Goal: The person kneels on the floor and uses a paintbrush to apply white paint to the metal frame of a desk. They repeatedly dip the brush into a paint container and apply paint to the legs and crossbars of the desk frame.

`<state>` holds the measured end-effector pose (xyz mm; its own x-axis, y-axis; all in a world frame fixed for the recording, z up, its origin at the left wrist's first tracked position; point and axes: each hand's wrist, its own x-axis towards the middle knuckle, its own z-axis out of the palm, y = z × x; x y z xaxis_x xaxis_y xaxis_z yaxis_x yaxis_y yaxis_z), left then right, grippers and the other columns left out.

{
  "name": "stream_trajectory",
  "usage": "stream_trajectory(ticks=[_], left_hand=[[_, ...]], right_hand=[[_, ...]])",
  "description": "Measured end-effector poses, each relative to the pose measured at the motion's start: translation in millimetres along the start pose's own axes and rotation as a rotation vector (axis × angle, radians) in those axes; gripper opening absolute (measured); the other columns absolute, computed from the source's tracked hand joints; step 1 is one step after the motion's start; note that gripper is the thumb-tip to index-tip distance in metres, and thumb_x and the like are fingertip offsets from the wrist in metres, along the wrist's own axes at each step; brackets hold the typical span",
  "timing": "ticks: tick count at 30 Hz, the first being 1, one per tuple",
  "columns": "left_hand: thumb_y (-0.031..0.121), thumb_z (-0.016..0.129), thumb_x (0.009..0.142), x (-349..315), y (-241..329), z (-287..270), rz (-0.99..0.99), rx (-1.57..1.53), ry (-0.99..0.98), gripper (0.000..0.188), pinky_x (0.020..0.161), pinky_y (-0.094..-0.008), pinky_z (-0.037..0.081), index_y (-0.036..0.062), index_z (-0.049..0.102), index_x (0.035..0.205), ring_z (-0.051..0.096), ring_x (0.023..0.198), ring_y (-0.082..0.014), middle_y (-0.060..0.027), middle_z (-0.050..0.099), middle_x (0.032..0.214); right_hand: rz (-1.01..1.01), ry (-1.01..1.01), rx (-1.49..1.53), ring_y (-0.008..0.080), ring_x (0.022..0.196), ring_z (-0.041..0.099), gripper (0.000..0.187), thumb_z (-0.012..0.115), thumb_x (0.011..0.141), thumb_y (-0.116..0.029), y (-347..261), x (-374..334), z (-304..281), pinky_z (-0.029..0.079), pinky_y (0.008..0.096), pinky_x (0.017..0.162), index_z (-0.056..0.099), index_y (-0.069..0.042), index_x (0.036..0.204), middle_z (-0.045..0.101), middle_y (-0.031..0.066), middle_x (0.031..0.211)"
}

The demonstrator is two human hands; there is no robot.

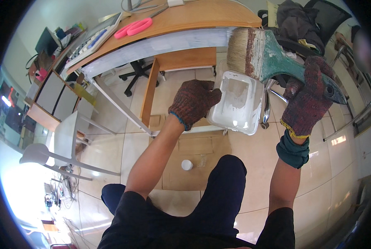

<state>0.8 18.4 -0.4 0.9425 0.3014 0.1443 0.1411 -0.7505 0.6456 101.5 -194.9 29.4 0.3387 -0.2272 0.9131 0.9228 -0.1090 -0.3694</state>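
Observation:
My right hand (308, 97), in a dark knitted work glove, is closed round the handle of a wide paintbrush (279, 58) with a worn green handle. Its pale bristles lie against or just in front of the right part of the desk's front rail (160, 47), which carries streaky white paint. Below the brush, my left hand (195, 101), gloved alike, grips the left edge of a white plastic tray (235, 120). White paint coats the tray's inside, with a greyish patch in the middle. The left fingertips are partly hidden behind the tray's edge.
Pink-handled scissors (133, 28) and a keyboard (96, 39) lie on the wooden desktop (202, 14). Cardboard (194, 178) with a small white lid or cup (186, 164) covers the floor beneath me. A white chair (67, 141) stands left; a black office chair (318, 20) is at right.

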Motion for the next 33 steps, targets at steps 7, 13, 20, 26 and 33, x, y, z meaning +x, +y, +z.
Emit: stream_trajectory(ticks=[7, 13, 20, 26, 33], left_hand=[[0.039, 0.056, 0.081, -1, -3, 0, -0.026, -0.015, 0.027, 0.041, 0.059, -0.0374, 0.048, -0.0003, 0.065, 0.076, 0.062, 0.056, -0.0265, -0.0181, 0.059, 0.059], [0.037, 0.055, 0.082, 2, -2, 1, -0.005, 0.002, 0.014, 0.039, 0.056, -0.0358, 0.049, -0.0001, 0.065, 0.075, 0.062, 0.053, -0.0243, -0.0164, 0.06, 0.059], [0.037, 0.054, 0.083, 1, -1, 3, -0.057, -0.068, -0.007, 0.04, 0.054, -0.0346, 0.049, -0.0003, 0.065, 0.073, 0.061, 0.05, -0.0219, -0.0155, 0.058, 0.055], [0.037, 0.053, 0.083, 2, -8, 5, 0.051, 0.027, 0.022, 0.04, 0.053, -0.0344, 0.048, -0.0002, 0.065, 0.074, 0.06, 0.049, -0.0223, -0.0157, 0.058, 0.055], [0.037, 0.055, 0.076, 3, -8, 4, -0.066, 0.003, -0.041, 0.039, 0.066, -0.0403, 0.048, 0.0003, 0.065, 0.08, 0.058, 0.068, -0.038, -0.0238, 0.059, 0.068]], right_hand=[[0.486, 0.169, 0.249, 0.0108, 0.064, 0.052, 0.021, 0.062, 0.083, -0.015, -20, 0, -8, 0.039, 0.0233, 0.053, 0.062, -0.001, 0.099, 0.059, 0.006, 0.089], [-0.084, 0.011, -0.235, 0.0224, 0.096, 0.058, 0.023, 0.062, 0.079, -0.011, 6, -11, -9, 0.044, 0.0332, 0.086, 0.064, -0.005, 0.102, 0.06, 0.0108, 0.106], [0.132, 0.023, -0.009, 0.0195, 0.092, 0.058, 0.023, 0.063, 0.081, -0.012, 5, -10, -14, 0.045, 0.0337, 0.08, 0.063, -0.005, 0.103, 0.061, 0.0095, 0.104], [0.511, 0.093, 0.397, 0.0104, 0.056, 0.055, 0.021, 0.064, 0.082, -0.015, -39, -9, 3, 0.041, 0.0236, 0.047, 0.06, -0.002, 0.098, 0.06, 0.0067, 0.081], [0.159, 0.116, 0.052, 0.0102, 0.053, 0.05, 0.019, 0.063, 0.083, -0.012, -6, -16, -5, 0.038, 0.0238, 0.044, 0.058, -0.001, 0.099, 0.056, 0.0068, 0.078]])
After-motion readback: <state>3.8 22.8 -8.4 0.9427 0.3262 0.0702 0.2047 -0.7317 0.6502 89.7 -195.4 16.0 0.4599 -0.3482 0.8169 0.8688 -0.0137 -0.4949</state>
